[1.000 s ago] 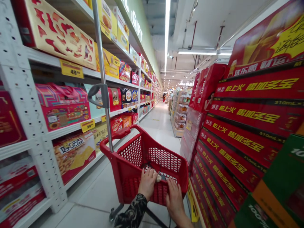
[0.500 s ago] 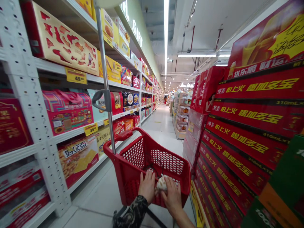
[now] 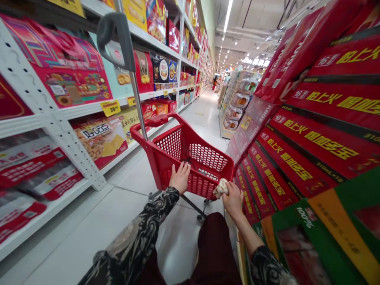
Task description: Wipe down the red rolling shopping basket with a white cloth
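A red plastic shopping basket on a wheeled trolley [image 3: 184,158] stands in front of me, with a tall grey pole and handle [image 3: 117,39] rising from its left corner. My left hand [image 3: 180,178] rests flat on the basket's near rim, fingers spread. My right hand [image 3: 233,200] is by the near right corner, just outside the rim, gripping a crumpled pale tissue or cloth [image 3: 221,188]. The tissue sticks out from my fingers toward the basket. The basket's floor is mostly hidden behind its mesh wall.
White metal shelves [image 3: 56,122] packed with gift boxes run along the left. Stacked red drink cartons [image 3: 308,134] and green cartons [image 3: 314,233] wall the right side close to my right arm. A tiled aisle [image 3: 202,118] runs ahead, with a distant person [image 3: 214,81].
My right hand has come up from inside the basket to its near right corner, carrying the tissue. The view has tipped downward, bringing my forearms and legs into sight.
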### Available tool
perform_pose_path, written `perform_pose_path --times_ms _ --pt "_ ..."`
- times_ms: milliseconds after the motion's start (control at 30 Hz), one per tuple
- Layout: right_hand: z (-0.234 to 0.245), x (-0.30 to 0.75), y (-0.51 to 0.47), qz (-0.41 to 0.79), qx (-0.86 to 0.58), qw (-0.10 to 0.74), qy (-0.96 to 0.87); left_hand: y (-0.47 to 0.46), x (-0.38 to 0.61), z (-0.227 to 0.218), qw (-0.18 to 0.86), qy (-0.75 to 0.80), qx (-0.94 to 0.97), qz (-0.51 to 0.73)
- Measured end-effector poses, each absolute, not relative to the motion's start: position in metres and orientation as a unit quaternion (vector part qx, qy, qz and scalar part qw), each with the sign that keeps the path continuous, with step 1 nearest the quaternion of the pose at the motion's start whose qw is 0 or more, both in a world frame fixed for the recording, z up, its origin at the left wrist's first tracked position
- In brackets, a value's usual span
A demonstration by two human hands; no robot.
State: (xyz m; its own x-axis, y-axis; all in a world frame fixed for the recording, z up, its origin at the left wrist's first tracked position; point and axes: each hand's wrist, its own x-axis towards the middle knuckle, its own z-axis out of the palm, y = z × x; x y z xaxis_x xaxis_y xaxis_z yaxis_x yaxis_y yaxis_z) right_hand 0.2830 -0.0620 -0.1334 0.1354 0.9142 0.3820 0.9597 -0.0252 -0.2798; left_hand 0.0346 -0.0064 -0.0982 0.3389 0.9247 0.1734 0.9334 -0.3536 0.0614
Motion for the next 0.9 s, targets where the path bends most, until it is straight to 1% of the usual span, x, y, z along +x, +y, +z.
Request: perform_pose_path --times_ms 167,333,433,700,900 --pt "-0.131 0.244 -0.047 -0.047 -0.687 0.243 -0.684 -0.010 0.040 -0.098 0.010 -0.572 -0.815 -0.092" --pt "-0.123 0.207 -0.026 -0.023 -0.657 0.239 -0.715 -0.013 0.039 -0.099 0.022 -0.566 -0.817 -0.104" --pt "-0.124 0.216 -0.025 -0.027 -0.655 0.234 -0.717 -0.013 0.037 -0.101 0.025 -0.560 -0.822 -0.101" --pt "-0.142 0.288 -0.057 -0.083 -0.681 0.237 -0.688 -0.011 0.041 -0.108 0.016 -0.572 -0.812 -0.120" --pt "-0.135 0.257 -0.045 -0.059 -0.678 0.239 -0.693 -0.012 0.042 -0.109 0.023 -0.578 -0.808 -0.114"
